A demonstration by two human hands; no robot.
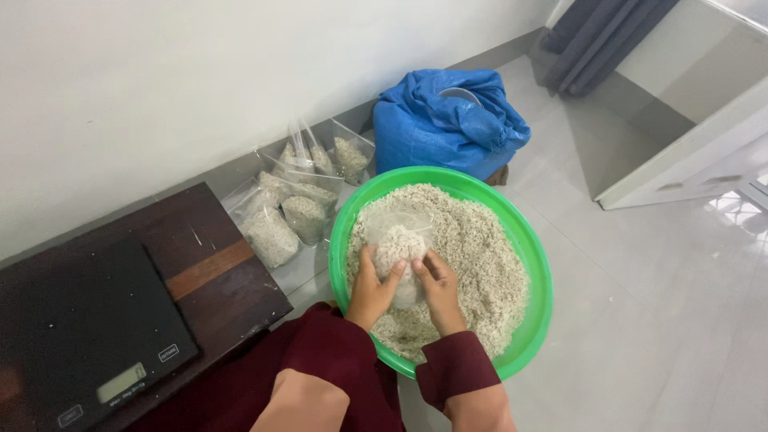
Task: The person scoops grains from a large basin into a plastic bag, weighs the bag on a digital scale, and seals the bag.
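Both hands are gripping a small clear bag (400, 244): left hand (373, 290) and right hand (439, 290) closing around its grain-filled bottom, over the green basin (534, 264) (heaped with grain). Filled bags (292, 212) are lying beyond the left hand; a scale (80, 336) is sitting left on the worktop (216, 264).

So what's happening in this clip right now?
A person in dark red sleeves holds a small clear plastic bag of pale grain with both hands, left hand and right hand, over a green basin heaped with the same grain. Filled bags lie by the wall, near a blue sack. A black digital scale sits on a dark wooden board.
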